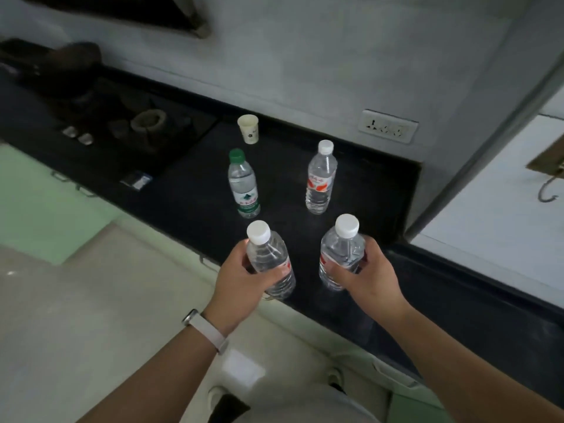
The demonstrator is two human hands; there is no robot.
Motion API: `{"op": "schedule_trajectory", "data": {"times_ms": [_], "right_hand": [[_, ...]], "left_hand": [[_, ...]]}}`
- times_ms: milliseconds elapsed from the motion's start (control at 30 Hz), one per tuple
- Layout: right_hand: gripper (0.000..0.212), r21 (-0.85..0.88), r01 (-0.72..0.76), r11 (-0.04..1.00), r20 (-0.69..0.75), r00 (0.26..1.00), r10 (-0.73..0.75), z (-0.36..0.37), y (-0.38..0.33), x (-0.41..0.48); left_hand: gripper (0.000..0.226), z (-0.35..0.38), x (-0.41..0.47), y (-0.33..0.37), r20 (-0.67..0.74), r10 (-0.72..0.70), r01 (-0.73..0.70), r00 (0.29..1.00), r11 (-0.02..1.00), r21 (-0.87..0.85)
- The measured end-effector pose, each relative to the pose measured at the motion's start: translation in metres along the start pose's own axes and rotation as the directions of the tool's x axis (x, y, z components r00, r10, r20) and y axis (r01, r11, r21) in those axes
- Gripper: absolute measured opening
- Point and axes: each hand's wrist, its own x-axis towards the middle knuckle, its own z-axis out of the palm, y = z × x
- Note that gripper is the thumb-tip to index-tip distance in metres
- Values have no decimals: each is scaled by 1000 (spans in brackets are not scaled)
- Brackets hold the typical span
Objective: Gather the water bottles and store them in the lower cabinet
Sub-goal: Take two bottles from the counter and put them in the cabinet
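Several clear water bottles stand on a black countertop [375, 190]. My left hand [241, 279] grips a white-capped bottle [268, 254] near the counter's front edge. My right hand [370, 276] grips another white-capped bottle [341, 251] with a red label beside it. Farther back stand a green-capped bottle [244, 184] and a white-capped bottle [320, 178] with a red label, both upright and untouched. The pale green lower cabinet fronts [406, 389] run below the counter edge.
A paper cup [248, 129] stands behind the bottles near the wall. A gas hob [146, 123] with a dark pan lies to the left. A wall socket [387, 126] sits at the back right. A white panel with a hook [546, 190] borders the right.
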Motion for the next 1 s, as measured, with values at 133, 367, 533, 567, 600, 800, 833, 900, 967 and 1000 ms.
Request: {"op": "schedule_trajectory", "data": {"times_ms": [133,367,533,567,600,800,833,900,967,1000], "right_hand": [[62,4,31,1000,44,999,-31,59,-37,-15],[59,16,73,997,73,995,-74,167,-100,-51],[59,11,127,992,130,983,-127,244,-137,-71],[58,12,137,990,147,979,-137,258,-143,-75],[56,12,147,989,166,975,-147,271,-151,-80],[48,20,246,969,318,917,-240,345,-190,-94],[47,26,259,966,345,904,-251,358,-195,-94],[44,40,279,959,401,875,-271,384,-207,-95],[44,47,295,954,455,844,-283,409,-217,-95],[43,51,302,952,486,825,-288,425,-222,-94]], "left_hand": [[45,-77,-10,-18,-103,-20,14,994,998,-64],[47,-212,-27,-47,-212,-27,0,977,992,-128],[49,-294,-39,-71,-302,-51,-5,952,983,-183],[50,-308,-42,-76,-321,-65,3,945,982,-191],[51,-321,-47,-81,-337,-77,9,938,980,-200],[48,-389,-78,-108,-434,-129,6,892,962,-274],[48,-397,-82,-113,-461,-144,7,876,958,-285],[47,-415,-90,-121,-516,-170,10,840,954,-300],[47,-433,-96,-130,-561,-199,19,804,951,-310],[48,-444,-98,-136,-585,-219,28,781,948,-317]]}}
